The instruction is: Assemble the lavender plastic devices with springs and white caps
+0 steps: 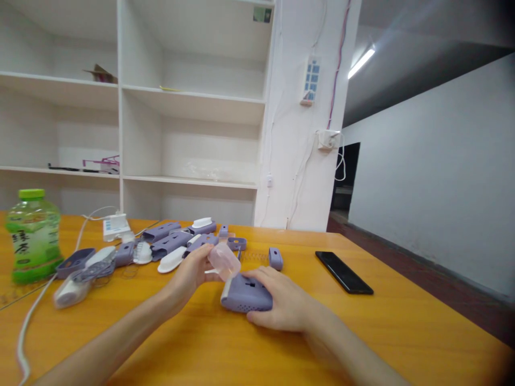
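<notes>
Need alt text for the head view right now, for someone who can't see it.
On an orange table, the right hand holds down a purple casing while the left hand holds a clear pink cup at its top end. More purple and white parts and a green bottle lie left; a black phone lies right.
</notes>
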{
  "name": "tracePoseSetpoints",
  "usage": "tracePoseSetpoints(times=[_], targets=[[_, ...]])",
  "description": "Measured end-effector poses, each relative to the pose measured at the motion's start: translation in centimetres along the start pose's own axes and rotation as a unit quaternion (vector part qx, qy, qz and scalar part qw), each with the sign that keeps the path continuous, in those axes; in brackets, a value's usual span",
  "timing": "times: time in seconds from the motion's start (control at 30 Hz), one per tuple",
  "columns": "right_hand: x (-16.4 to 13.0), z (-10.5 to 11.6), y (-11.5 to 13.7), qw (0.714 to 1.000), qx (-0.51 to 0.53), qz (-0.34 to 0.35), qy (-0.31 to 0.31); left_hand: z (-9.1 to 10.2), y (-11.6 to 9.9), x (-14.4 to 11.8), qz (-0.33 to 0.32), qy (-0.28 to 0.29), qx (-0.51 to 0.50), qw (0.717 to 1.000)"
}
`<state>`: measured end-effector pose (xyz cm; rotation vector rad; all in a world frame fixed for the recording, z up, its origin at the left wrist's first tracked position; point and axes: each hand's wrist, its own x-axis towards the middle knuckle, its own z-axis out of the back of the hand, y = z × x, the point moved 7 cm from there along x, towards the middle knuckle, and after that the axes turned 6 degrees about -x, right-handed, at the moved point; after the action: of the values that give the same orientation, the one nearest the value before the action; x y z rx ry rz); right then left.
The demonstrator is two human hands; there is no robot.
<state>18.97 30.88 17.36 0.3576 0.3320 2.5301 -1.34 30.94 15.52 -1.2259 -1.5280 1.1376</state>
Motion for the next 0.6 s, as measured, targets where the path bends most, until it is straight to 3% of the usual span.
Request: tracePoseSetpoints(times=[0.1,0.33,0.47,0.6], targets=[[0.2,-0.2,-0.3,1.0,0.009,-0.023,-0.007,0.5,2.6,-0.6,0.089,-0.071,-0.083,0.99],[0.3,-0.1,-1.6,0.998,0.021,-0.04,-0.038,1.7,4.8,0.1,0.091,-0.13,0.014,0.987],[0.0,0.6,-3.4,0.998,0.021,-0.034,-0.041,0.4,5.4,0.0,0.105,-0.016,0.121,0.987],[-0.1,1.1,-4.5,0.999,-0.002,-0.038,-0.033,-1.6,4.3,-0.1,-0.01,0.097,0.152,0.984]])
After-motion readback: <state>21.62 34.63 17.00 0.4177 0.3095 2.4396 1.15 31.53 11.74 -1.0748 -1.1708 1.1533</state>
